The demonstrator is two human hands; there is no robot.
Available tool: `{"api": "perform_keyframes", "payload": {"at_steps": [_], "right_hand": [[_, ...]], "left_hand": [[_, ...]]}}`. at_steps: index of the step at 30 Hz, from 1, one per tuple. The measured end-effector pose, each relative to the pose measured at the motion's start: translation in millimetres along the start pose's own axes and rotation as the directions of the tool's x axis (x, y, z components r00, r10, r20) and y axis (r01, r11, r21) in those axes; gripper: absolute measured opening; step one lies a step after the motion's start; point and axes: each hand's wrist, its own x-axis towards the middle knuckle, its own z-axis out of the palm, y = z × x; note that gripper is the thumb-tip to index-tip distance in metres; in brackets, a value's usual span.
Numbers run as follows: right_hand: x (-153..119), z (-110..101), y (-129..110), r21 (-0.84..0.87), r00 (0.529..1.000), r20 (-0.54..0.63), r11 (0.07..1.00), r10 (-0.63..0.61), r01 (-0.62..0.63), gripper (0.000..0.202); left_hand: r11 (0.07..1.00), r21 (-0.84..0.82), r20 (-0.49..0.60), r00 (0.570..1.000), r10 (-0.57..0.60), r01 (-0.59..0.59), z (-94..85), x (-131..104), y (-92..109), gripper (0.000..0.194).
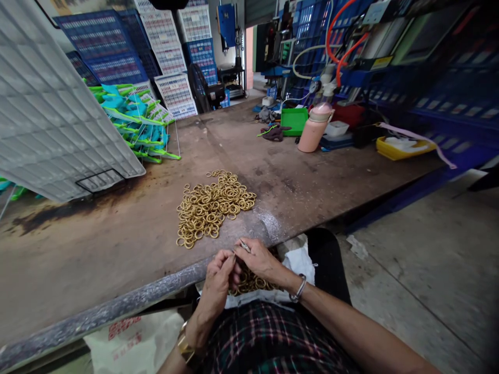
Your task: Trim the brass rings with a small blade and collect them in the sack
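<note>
Close together at the table's front edge, my two hands meet over my lap. My left hand (pixel 223 271) is closed in a pinch; what lies between its fingertips is too small to make out. My right hand (pixel 260 262) is closed around a small silvery metal tool (pixel 245 245), whose tip points toward the left fingers. Beneath the hands, many brass-coloured rings (pixel 253 283) lie on a white cloth (pixel 301 262) across my lap, partly hidden by my hands. Beyond them, a heap of similar rings (pixel 212 205) is spread over the brown table (pixel 156 218).
Left stand a tilted grey ribbed panel (pixel 62 104) and green-and-turquoise plastic pieces (pixel 136 119). A pink bottle (pixel 312 130), a green tray (pixel 294 121) and a yellow tray (pixel 405 149) stand farther right. A printed bag (pixel 136 343) sits below the table edge.
</note>
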Motion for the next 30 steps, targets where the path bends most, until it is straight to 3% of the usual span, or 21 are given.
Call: {"api": "perform_keyframes", "payload": {"at_steps": [3, 6, 10, 14, 18, 30], "right_hand": [[1, 0, 3, -0.001, 1.0, -0.02, 1.0, -0.019, 0.019, 0.025], [1, -1, 7, -0.149, 0.996, -0.056, 0.987, -0.065, 0.056, 0.022], [-5, 1, 10, -0.43, 0.993, 0.063, 0.895, -0.099, 0.116, 0.012], [-7, 3, 8, -0.584, 0.988, 0.132, 0.8, -0.074, 0.138, 0.018], [-6, 3, 4, -0.651, 0.988, 0.151, 0.749, -0.029, 0.122, 0.022], [-2, 5, -2, -0.7, 0.99, 0.134, 0.71, 0.036, 0.069, 0.023]], "left_hand": [[0.999, -0.041, 0.008, 1.0, 0.001, -0.001, 0.7, -2, 1, 0.028], [0.997, -0.072, -0.01, 1.0, -0.004, 0.003, 1.4, -3, 3, 0.028], [0.996, -0.085, -0.024, 1.0, -0.003, 0.001, 1.5, -2, 3, 0.029], [0.999, -0.053, -0.046, 0.999, -0.002, -0.001, 1.0, 0, 2, 0.029], [1.0, -0.008, -0.077, 0.997, 0.007, -0.007, 1.6, 1, 2, 0.029], [0.995, 0.094, -0.132, 0.991, 0.035, -0.022, 1.9, 2, 5, 0.035]]}}
